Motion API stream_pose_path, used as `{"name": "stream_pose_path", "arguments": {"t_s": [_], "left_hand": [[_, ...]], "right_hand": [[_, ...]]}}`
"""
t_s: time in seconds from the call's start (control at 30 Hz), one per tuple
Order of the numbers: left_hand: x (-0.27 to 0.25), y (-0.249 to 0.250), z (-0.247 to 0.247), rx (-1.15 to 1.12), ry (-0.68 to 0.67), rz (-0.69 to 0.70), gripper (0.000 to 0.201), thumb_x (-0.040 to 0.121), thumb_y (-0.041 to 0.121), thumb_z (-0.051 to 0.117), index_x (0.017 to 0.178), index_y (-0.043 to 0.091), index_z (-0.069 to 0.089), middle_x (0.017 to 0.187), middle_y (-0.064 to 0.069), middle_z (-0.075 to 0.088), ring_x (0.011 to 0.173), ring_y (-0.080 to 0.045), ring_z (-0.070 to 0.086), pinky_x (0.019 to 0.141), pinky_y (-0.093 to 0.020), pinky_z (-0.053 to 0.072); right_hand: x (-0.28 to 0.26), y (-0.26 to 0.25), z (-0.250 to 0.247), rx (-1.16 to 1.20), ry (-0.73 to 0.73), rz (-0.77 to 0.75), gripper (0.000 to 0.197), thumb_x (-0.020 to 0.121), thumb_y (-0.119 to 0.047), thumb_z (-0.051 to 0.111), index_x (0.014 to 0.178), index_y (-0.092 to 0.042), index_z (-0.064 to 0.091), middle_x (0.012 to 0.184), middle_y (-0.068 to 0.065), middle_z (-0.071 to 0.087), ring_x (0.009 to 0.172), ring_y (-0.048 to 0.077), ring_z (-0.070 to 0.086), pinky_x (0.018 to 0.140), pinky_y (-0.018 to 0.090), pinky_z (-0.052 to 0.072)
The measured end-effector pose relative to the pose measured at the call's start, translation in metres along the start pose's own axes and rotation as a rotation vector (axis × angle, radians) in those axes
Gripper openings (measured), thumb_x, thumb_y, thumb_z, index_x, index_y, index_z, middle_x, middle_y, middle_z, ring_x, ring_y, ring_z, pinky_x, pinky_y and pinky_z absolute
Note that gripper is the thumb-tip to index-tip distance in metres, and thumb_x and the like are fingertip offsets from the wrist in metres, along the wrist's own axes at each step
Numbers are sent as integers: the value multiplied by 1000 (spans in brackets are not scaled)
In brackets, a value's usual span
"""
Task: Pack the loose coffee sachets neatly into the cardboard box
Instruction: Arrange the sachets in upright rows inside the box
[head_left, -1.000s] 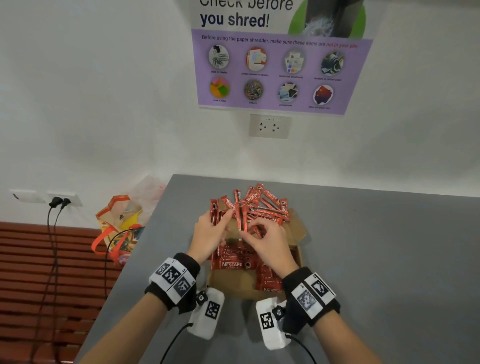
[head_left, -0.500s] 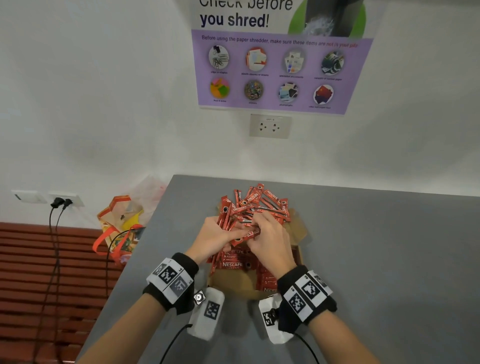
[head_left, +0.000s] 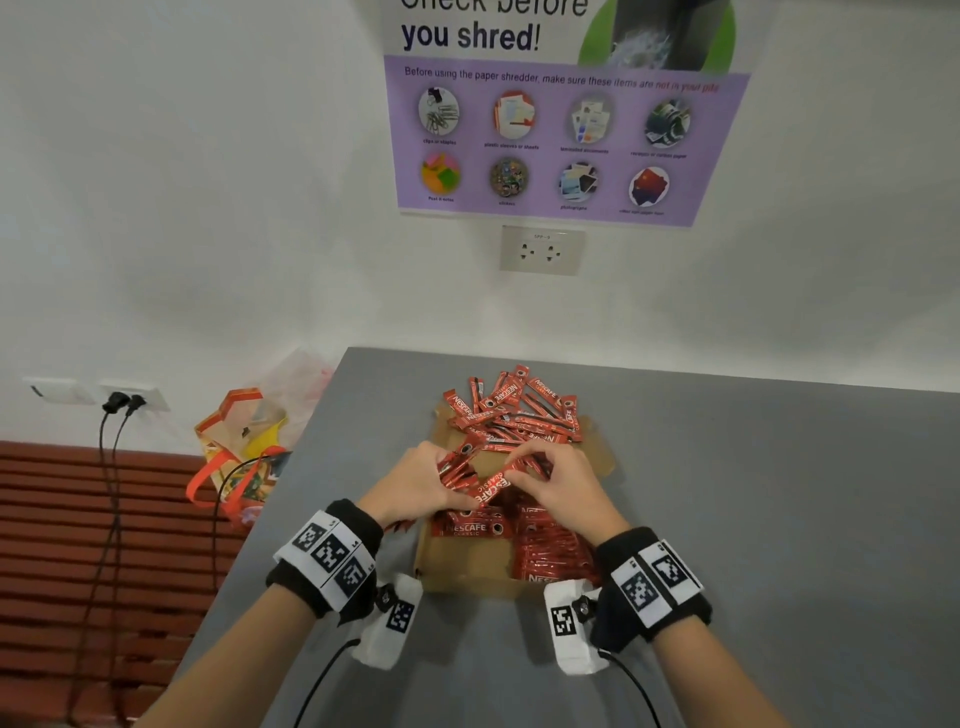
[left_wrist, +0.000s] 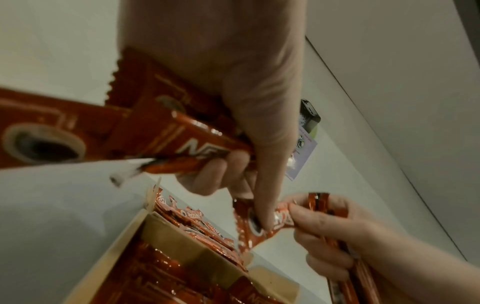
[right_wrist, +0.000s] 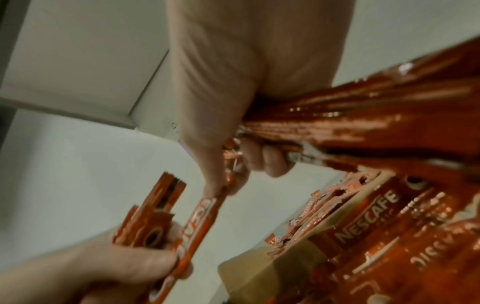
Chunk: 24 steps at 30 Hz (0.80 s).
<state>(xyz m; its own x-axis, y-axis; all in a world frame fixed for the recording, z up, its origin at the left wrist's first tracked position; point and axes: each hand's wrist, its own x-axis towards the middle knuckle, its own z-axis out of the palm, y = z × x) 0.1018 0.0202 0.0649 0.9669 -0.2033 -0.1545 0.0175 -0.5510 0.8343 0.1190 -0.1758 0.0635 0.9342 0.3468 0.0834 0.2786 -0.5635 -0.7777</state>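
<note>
Over the open cardboard box (head_left: 470, 584) on the grey table (head_left: 753, 493), the left hand (head_left: 415, 483) grips a bunch of red coffee sachets (head_left: 457, 467), and the right hand (head_left: 561, 486) grips another bunch while pinching one sachet (head_left: 491, 488) that spans between the two hands. Packed sachets (head_left: 550, 551) lie in the box under the hands. A loose pile (head_left: 511, 410) rests on the far flap (head_left: 597, 452), near the wall. Off the table's left edge stands a colourful bag (head_left: 241, 447), beside plugged-in black cables (head_left: 111, 467).
</note>
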Motion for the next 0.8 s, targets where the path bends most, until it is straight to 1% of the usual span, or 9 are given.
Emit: {"name": "stream_pose_path", "arguments": {"t_s": [0.1, 0.17, 0.27, 0.37, 0.43, 0.5, 0.57, 0.67, 0.8], "left_hand": [[0, 2, 7, -47, 90, 45, 23, 76, 26, 77, 61, 18, 61, 59, 5, 63, 54, -8, 58, 56, -19, 43], [-1, 4, 13, -119, 223, 74, 21, 81, 28, 72, 64, 18, 62, 64, 1, 66, 59, -12, 61, 58, -22, 45], [1, 8, 18, -229, 342, 55, 18, 83, 29, 69, 68, 19, 66, 71, 1, 71, 68, -12, 67, 62, -22, 49], [-1, 9, 21, -284, 349, 9, 23, 82, 27, 70, 61, 23, 63, 59, 9, 66, 53, 1, 60, 57, -19, 44], [-2, 5, 21, -253, 316, -12, 25, 81, 26, 71, 59, 22, 63, 60, 7, 67, 49, 3, 57, 56, -19, 42], [-3, 0, 18, -222, 302, -32, 16, 79, 28, 73, 67, 20, 67, 70, 4, 71, 62, 0, 64, 64, -21, 47], [-2, -5, 10, -194, 372, -36, 12, 78, 29, 74, 81, 18, 70, 80, 3, 72, 77, -8, 67, 71, -21, 48], [-1, -11, 1, -125, 453, -71, 21, 79, 27, 73, 93, 12, 68, 83, 2, 69, 77, -8, 63, 66, -14, 43], [-1, -14, 6, 13, 355, -131, 22, 79, 18, 73, 97, 9, 64, 83, 4, 63, 72, -5, 58, 57, -7, 40]], "right_hand": [[1, -10, 7, 71, 108, -40, 20, 82, -23, 70, 102, -22, 67, 98, -19, 62, 94, -10, 53, 93, 18, 42], [1, -14, 12, 83, 157, -19, 31, 84, -28, 68, 113, -18, 65, 106, -15, 62, 98, -7, 52, 93, 14, 39], [-1, -14, 23, 88, 147, 11, 27, 86, -27, 66, 109, -13, 68, 106, -9, 66, 98, -1, 56, 89, 9, 40], [-4, -13, 30, 111, 198, -12, 16, 84, -19, 68, 99, -13, 72, 98, -6, 70, 90, -4, 58, 81, 2, 39], [-4, -11, 29, 134, 199, -8, 10, 81, -17, 71, 91, -16, 73, 86, -10, 70, 82, -4, 61, 77, 5, 42], [-2, -7, 28, 96, 159, 32, 7, 79, -17, 74, 85, -17, 74, 80, -11, 69, 77, -1, 62, 76, 10, 45], [-1, -2, 26, 9, 93, 81, 8, 77, -19, 76, 84, -17, 75, 79, -7, 70, 75, 1, 61, 75, 18, 49], [0, 0, 32, -153, -105, 139, 10, 76, -23, 77, 84, -18, 75, 83, -6, 69, 78, 6, 60, 79, 27, 50], [5, -5, 41, -299, -242, 156, 11, 73, -23, 79, 81, -20, 72, 83, -7, 67, 81, 12, 62, 81, 35, 53]]}}
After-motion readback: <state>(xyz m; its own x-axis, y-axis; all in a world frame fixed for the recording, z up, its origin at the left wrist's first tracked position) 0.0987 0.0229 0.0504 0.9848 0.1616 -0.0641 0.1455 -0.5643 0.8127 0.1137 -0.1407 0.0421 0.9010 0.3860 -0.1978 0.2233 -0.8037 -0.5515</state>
